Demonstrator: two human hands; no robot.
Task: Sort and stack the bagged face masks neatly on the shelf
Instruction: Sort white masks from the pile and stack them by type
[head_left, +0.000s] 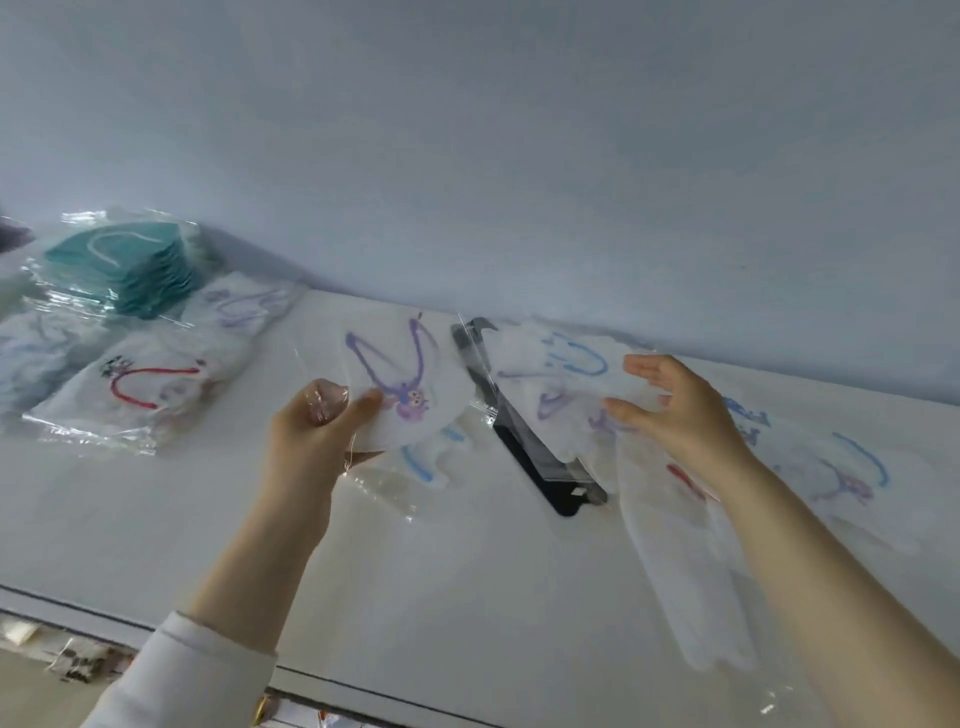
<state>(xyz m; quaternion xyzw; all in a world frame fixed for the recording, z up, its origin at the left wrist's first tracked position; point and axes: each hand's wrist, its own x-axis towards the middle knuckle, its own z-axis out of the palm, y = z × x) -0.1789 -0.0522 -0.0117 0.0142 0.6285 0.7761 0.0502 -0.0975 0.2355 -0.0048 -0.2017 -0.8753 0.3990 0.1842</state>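
Glossy white shelf top (467, 561), backed by a plain pale blue-grey wall (519, 130); front edge at lower left, blurred clutter below it. Counted at far left: one clear bag with a stack of teal masks (122, 270) against the wall, and beside it three clear-bagged white masks: one with a red ear loop (140, 387), one with pale purple loops (241, 306), one with faint blue loops (26, 348) cut by the frame edge. In the middle, one flat black packaged item (524, 441), lying slantwise under clear film. Raised above the shelf just left of it, one clear-bagged white mask with purple loops and a purple cartoon figure (400, 379), pinched at its lower left edge between the curled thumb and fingers of the left hand (317, 421). Beneath, flat on the shelf, one white mask with a blue loop (421, 462). Right hand (680, 410) with fingers straight and spread, gripping nothing, at the edge of a bagged white mask with blue loops (556, 374) lying over the black item; contact hard to tell. Further right, a loose heap of bagged white masks (852, 478), too blurred to count.
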